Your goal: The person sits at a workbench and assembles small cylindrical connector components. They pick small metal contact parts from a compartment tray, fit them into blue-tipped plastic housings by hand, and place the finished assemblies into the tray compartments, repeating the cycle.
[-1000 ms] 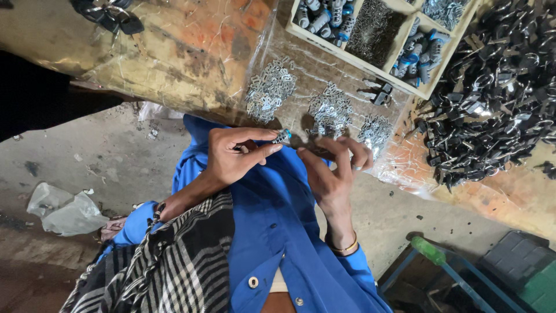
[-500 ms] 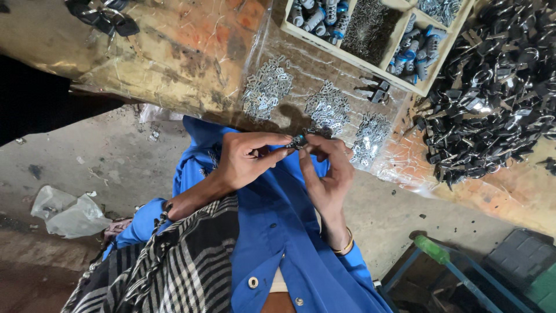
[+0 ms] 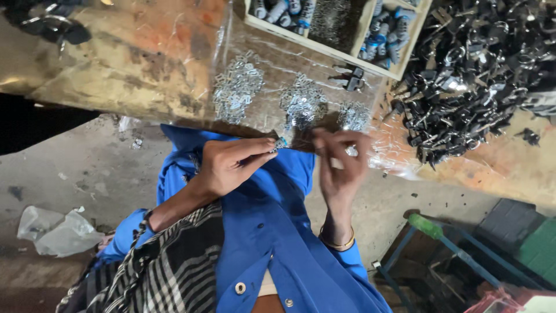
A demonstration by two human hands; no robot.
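Two hands meet at the counter (image 3: 145,75) edge: our left hand (image 3: 231,165) pinches a small silvery metal part (image 3: 282,142) between pressed fingers, pointing toward two o'clock, while our blurred right hand (image 3: 339,165), fingers loosely curled, sits just beside it at three o'clock.

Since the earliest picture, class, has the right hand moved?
Yes. The right hand has lifted its fingers toward the workbench edge, nearer the rightmost pile of small silvery metal parts.
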